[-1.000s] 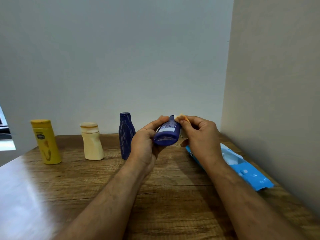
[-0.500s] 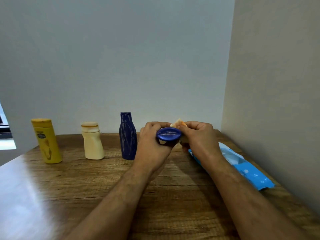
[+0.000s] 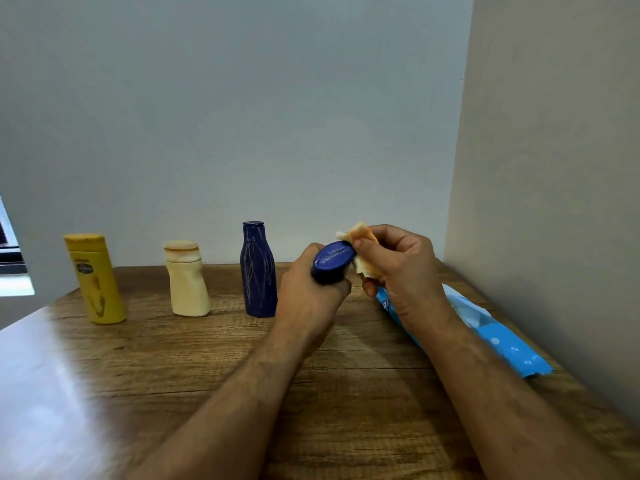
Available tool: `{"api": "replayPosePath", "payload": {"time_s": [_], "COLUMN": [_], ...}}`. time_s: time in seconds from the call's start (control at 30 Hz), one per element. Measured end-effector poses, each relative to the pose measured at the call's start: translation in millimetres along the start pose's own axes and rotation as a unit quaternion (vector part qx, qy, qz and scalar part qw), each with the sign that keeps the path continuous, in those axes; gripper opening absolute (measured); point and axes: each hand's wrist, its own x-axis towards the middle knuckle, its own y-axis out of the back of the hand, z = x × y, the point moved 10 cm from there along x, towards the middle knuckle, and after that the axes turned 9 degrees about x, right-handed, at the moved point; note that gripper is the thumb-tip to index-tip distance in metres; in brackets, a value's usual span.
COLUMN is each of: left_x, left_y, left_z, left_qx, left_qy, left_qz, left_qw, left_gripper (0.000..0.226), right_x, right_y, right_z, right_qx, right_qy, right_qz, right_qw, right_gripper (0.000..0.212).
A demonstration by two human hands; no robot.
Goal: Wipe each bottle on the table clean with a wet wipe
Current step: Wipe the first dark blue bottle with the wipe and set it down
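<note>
My left hand (image 3: 308, 289) grips a small blue bottle (image 3: 332, 261) above the table, its flat blue end turned towards me. My right hand (image 3: 398, 268) pinches a crumpled wet wipe (image 3: 362, 244), stained orange, against the right edge of that end. Three more bottles stand in a row near the back wall: a yellow one (image 3: 95, 278) at the left, a cream one (image 3: 187, 278) in the middle, and a tall dark blue one (image 3: 258, 270) just left of my left hand.
A blue pack of wet wipes (image 3: 491, 337) lies on the wooden table (image 3: 173, 375) along the right wall, partly behind my right forearm. Walls close off the back and the right side. A window edge shows at the far left.
The bottle in my left hand has turned from lying sideways so that its flat end faces me. The wipe has shifted from the far tip to the edge of that end.
</note>
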Motion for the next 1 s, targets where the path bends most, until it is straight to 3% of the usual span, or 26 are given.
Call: {"api": "replayPosePath", "payload": {"time_s": [0.17,0.37,0.6,0.87,1.0], "left_x": [-0.2,2.9,5.3,7.1,6.1], "left_y": [-5.3,-11.7,-6.4,-12.9,-11.0], "left_z": [4.0,-6.1,-12.5,-15.3,-14.5], "left_qx": [-0.049,-0.066,-0.035,-0.003,-0.02], "left_qy": [-0.022,-0.009,-0.021,-0.015,-0.02], "left_qz": [-0.022,-0.038,-0.028,-0.04,-0.037], "left_qw": [0.998,0.997,0.999,0.999,0.999], "left_gripper": [0.037,0.029,0.025,0.03,0.025], "right_x": [-1.8,-10.0,-19.9,-8.3,-13.2], "right_y": [4.7,-7.9,-31.4,-4.3,-16.0], "right_z": [-12.8,-28.0,-27.6,-21.3,-19.9], "right_qx": [-0.09,-0.209,-0.238,-0.26,-0.255], "right_qy": [0.064,0.169,0.197,0.143,0.142], "right_qz": [0.027,0.0,-0.078,0.028,-0.027], "right_qw": [0.994,0.963,0.948,0.955,0.956], "right_gripper": [0.009,0.014,0.019,0.005,0.011]}}
